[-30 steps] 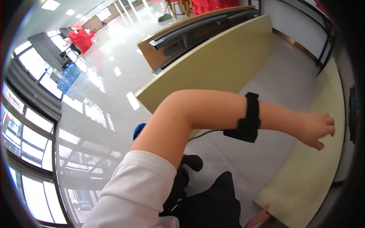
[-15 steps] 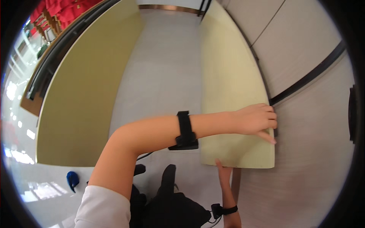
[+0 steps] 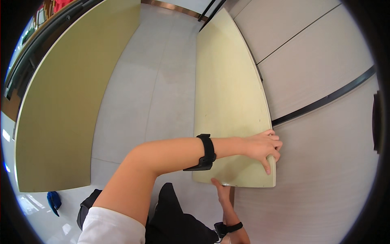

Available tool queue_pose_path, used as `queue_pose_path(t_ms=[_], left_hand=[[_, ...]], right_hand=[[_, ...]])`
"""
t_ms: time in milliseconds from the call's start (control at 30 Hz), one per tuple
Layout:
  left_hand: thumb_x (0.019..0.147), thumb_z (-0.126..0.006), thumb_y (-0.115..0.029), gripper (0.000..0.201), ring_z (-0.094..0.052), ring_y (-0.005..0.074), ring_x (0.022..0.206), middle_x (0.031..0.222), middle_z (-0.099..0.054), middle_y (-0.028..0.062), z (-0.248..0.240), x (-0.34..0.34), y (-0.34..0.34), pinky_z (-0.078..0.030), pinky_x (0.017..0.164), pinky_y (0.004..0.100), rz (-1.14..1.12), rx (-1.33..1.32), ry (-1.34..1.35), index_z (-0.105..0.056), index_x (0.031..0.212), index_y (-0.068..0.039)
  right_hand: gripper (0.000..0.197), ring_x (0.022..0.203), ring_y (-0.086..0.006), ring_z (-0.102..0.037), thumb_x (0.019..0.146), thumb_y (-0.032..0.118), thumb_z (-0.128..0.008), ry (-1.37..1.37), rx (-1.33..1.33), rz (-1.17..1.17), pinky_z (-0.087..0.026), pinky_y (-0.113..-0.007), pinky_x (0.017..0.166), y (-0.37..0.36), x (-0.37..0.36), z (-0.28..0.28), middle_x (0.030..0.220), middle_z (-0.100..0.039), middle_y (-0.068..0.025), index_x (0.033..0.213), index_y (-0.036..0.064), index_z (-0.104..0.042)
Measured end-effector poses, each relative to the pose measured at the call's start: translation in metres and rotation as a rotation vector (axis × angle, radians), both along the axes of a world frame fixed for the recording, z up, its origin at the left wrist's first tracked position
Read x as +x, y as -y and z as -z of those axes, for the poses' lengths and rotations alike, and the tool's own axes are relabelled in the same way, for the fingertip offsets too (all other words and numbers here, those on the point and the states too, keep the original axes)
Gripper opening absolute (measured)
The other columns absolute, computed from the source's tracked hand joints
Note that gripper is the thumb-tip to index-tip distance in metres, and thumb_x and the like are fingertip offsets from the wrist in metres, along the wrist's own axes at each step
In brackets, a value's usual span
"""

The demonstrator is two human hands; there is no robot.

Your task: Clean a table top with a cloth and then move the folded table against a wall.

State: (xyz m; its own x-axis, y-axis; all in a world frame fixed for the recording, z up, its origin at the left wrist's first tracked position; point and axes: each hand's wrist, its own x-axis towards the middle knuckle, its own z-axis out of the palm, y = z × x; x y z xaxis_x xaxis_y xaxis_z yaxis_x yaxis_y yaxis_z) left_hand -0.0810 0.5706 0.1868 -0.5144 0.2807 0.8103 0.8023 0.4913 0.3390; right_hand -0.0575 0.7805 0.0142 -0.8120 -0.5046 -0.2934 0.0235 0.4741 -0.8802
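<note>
The left hand [image 3: 261, 149] lies at the long right edge of a pale yellow panel [image 3: 229, 93], toward its near end, with bent fingers hooked over that edge and the thumb set apart on the face, so the edge is clasped between them. The right hand [image 3: 222, 192] is at the panel's short near edge, thumb up against it; its other fingers are hidden, so I cannot tell how they close. A black strap [image 3: 208, 148] circles the left forearm, which crosses above the panel from the left, and a black band with a small box [image 3: 221, 229] sits at the right wrist. The left arm has a white sleeve [image 3: 113, 227], and dark clothing [image 3: 176, 223] shows near, between the two arms.

The panel stretches from near to far on the right side of the scene. Just to its right is beige panelling [image 3: 308, 162], crossed by a dark strip [image 3: 325, 101]. To its left lies grey floor [image 3: 134, 118], and beyond that a second yellow panel [image 3: 69, 114] with a dark frame [image 3: 36, 61] along its left side. A blue object [image 3: 53, 202] rests by that panel's near end. At the far end of the floor runs a copper-coloured strip [image 3: 174, 7]
</note>
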Motion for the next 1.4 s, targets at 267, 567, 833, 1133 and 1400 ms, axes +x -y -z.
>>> queue_pose_path(t_ms=[267,567,833,1133,1400], left_hand=[[0.063,-0.072,-0.052,0.042,-0.042,0.016,0.088,0.082,-0.046,0.0,-0.003,0.001,-0.001,-0.024,0.093,0.0341,0.03,-0.003,0.049,-0.066,0.081,-0.014],[0.063,-0.073,-0.05,0.041,-0.04,0.0157,0.086,0.082,-0.046,-0.0013,-0.009,0.008,0.006,-0.023,0.093,0.0344,0.076,-0.008,0.094,-0.066,0.079,-0.013],[0.063,-0.073,-0.049,0.041,-0.041,0.016,0.087,0.083,-0.047,-0.0015,-0.013,0.002,0.007,-0.023,0.092,0.034,0.081,-0.099,0.107,-0.066,0.081,-0.013],[0.064,-0.073,-0.049,0.043,-0.043,0.0167,0.089,0.088,-0.048,-0.001,-0.024,0.0,0.006,-0.023,0.093,0.0357,0.1,-0.159,0.125,-0.064,0.084,-0.013],[0.067,-0.072,-0.047,0.041,-0.044,0.0185,0.093,0.091,-0.048,0.0016,-0.029,0.005,0.005,-0.023,0.096,0.0369,0.093,-0.137,0.098,-0.063,0.086,-0.012]], right_hand=[[0.047,0.094,-0.0162,-0.051,0.071,0.01,-0.075,-0.007,-0.026,-0.023,-0.042,-0.027,0.081,0.001,0.007,-0.007,0.104,-0.054,-0.0071,0.11,-0.0027,-0.052],[0.047,0.093,-0.0161,-0.052,0.072,0.011,-0.075,-0.023,-0.026,-0.064,-0.042,-0.027,0.081,0.007,0.015,-0.011,0.104,-0.055,-0.0079,0.11,-0.0035,-0.052],[0.039,0.089,-0.0161,-0.053,0.076,0.013,-0.072,-0.004,-0.063,-0.149,-0.044,-0.028,0.078,0.016,0.009,-0.008,0.1,-0.057,-0.0077,0.106,-0.004,-0.054],[0.037,0.085,-0.0184,-0.056,0.077,0.017,-0.072,-0.148,-0.041,-0.234,-0.047,-0.03,0.075,0.009,0.001,-0.001,0.095,-0.06,-0.01,0.103,-0.0048,-0.056],[0.04,0.083,-0.0188,-0.057,0.079,0.024,-0.071,-0.276,-0.003,-0.3,-0.047,-0.031,0.074,0.005,-0.003,-0.011,0.094,-0.061,-0.01,0.101,-0.0051,-0.056]])
